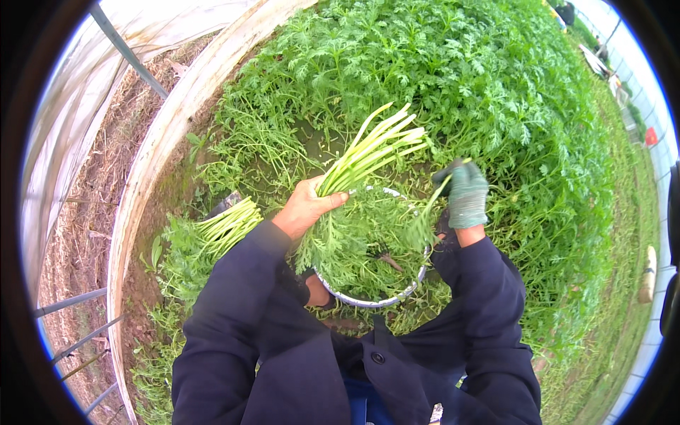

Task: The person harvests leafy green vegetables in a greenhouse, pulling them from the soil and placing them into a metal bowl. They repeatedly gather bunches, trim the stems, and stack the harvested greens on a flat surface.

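My bare left hand (311, 206) is closed around a bunch of leafy green stalks (374, 149), cut ends up and feathery leaves hanging down. In a green and dark work glove, my right hand (463, 186) grips a single leafy stalk (442, 186), its leaves blurred. Below and between both hands is a round basin with a worn white rim (378, 304), holding loose leafy greens (356, 255). A dark, fork-like tool or root with a brownish stem (392, 261) lies on those greens; I cannot tell which. At the left lies another stack of stalks (228, 226), beside my left sleeve.
Dense leafy plants (451, 69) stand beyond the basin and to the right. A curved pale plastic edge (143, 170) and metal bars (127, 50) run along the left. My feet flank the basin. A red object (651, 136) and possibly other people are far off at the upper right.
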### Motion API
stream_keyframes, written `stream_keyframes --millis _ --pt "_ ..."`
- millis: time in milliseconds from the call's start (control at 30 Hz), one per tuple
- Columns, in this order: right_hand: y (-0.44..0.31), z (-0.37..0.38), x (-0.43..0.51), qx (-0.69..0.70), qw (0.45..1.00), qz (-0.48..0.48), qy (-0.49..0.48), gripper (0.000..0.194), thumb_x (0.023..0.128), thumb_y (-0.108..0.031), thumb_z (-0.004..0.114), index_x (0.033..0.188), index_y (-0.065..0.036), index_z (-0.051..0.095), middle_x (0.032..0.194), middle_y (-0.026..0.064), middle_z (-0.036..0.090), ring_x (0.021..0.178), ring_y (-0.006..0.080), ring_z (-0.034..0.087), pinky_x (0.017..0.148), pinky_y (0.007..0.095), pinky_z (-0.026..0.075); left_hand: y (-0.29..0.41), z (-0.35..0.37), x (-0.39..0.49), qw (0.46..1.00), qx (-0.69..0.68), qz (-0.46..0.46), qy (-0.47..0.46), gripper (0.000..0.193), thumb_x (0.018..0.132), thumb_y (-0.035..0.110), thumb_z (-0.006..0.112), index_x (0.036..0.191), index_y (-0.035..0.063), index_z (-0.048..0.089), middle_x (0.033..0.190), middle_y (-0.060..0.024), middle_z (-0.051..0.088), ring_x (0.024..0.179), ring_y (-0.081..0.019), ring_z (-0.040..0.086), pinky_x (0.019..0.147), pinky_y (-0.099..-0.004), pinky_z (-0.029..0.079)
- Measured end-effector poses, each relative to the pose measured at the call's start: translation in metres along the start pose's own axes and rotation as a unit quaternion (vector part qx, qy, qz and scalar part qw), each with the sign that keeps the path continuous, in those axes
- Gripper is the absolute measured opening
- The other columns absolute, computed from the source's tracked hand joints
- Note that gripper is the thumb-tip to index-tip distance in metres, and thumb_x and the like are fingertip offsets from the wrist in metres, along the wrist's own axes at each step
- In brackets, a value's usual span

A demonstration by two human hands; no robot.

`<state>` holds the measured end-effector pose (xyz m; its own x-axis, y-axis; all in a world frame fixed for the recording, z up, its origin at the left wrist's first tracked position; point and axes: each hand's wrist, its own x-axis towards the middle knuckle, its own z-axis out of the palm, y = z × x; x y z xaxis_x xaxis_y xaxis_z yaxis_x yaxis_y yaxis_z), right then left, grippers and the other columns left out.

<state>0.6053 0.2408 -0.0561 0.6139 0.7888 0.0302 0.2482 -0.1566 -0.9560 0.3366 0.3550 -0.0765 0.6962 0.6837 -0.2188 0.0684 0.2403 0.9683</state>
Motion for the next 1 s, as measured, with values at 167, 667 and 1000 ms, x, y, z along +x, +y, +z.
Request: stream_keyframes --millis 167,667,1000 --pt "-0.008 0.029 -0.019 -0.286 0.949 0.008 -0.133 0.057 0.091 -0.048 0.069 0.129 -0.006 0.062 0.094 0.0161 0.074 0.088 0.0296 0.073 0.081 0.0389 0.056 -0.003 -0.005 -0.003 1.000 0.024 -0.009 0.002 0.037 0.092 0.016 0.073 0.124 0.0009 0.064 0.109 -0.0002 0.069 0.098 -0.0079 0.060 0.091 -0.0258 0.047" --pt "-0.009 0.018 -0.005 -0.109 0.993 -0.016 0.037 0.016 0.090 -0.017 0.069 0.091 -0.002 0.064 0.069 0.0094 0.067 0.060 0.0201 0.064 0.059 0.0350 0.054 -0.007 0.007 -0.002 0.998 0.061 -0.022 -0.014 0.033 0.096 0.015 0.068 0.123 -0.0027 0.064 0.103 0.0000 0.068 0.089 -0.0065 0.056 0.082 -0.0244 0.046" --pt "0.005 0.024 0.001 -0.017 0.997 -0.070 0.020 0.015 0.096 -0.015 0.065 0.103 -0.002 0.069 0.070 0.0048 0.067 0.057 0.0094 0.060 0.053 0.0246 0.047 -0.002 0.010 -0.005 0.997 0.056 -0.013 -0.047 0.026 0.096 0.021 0.067 0.113 0.0004 0.064 0.095 -0.0038 0.068 0.070 -0.0104 0.057 0.068 -0.0284 0.049"
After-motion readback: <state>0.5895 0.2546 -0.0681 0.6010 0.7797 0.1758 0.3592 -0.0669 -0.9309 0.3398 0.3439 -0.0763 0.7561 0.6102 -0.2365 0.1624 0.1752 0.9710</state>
